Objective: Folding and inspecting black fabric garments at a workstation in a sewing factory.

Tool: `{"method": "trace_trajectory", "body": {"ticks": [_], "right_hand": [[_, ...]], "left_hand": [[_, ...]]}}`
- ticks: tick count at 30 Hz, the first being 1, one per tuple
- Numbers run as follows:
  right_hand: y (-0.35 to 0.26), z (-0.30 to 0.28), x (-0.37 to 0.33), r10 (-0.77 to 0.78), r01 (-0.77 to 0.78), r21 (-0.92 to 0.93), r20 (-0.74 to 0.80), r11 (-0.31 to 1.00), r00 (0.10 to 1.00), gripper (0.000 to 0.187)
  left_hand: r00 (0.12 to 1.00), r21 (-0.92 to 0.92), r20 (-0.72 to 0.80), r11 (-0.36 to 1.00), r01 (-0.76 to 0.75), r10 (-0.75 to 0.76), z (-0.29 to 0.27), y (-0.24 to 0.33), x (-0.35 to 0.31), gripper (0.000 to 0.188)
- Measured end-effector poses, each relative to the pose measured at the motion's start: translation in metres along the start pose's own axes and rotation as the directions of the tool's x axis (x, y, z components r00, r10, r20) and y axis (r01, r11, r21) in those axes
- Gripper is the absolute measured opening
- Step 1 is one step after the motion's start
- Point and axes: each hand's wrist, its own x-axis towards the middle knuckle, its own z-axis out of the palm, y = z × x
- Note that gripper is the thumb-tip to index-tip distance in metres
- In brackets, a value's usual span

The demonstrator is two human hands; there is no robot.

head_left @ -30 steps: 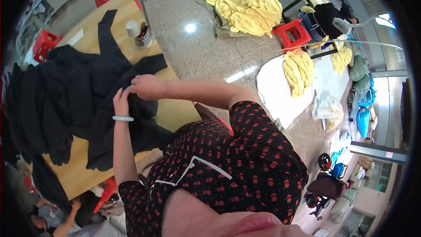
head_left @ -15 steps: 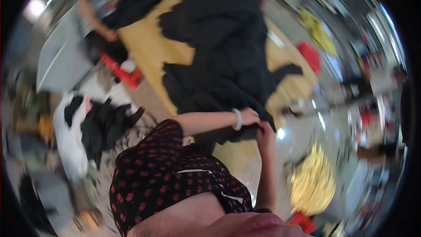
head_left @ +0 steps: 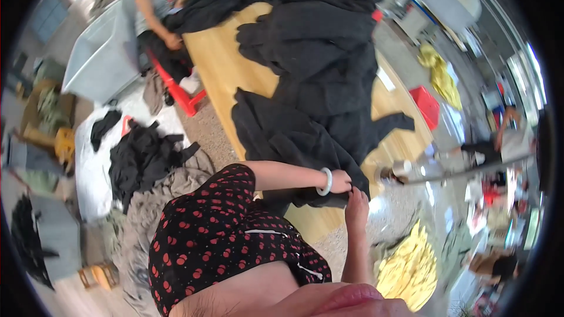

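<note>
Gripping the edge of a black garment (head_left: 311, 135) with the left hand (head_left: 340, 182) and the right hand (head_left: 356, 204), pinching it between fingertips set just beside each other at its near right corner. Working with the garment lying over the near part of a wooden desk (head_left: 216, 67), with more black cloth (head_left: 323, 29) heaped toward the far end and a white-capped bottle (head_left: 402, 168) standing near the right edge. Wearing a pale bangle (head_left: 329, 182) on the left wrist and a red-dotted black top (head_left: 205, 240).
</note>
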Motion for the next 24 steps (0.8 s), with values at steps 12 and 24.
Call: {"method": "trace_trajectory", "body": {"ticks": [12, 24], "right_hand": [[0.004, 0.028, -0.017, 0.036, -0.026, 0.105, -0.095, 0.994, 0.995, 0.021], [0.005, 0.030, -0.027, 0.166, -0.147, 0.160, -0.111, 0.976, 0.980, 0.010]], "left_hand": [[0.901, -0.339, 0.317, 0.853, 0.398, -0.295, -0.002, -0.059, 0.006, 0.022], [0.974, -0.208, 0.156, 0.958, 0.198, -0.167, 0.022, -0.048, 0.003, 0.033]]}}
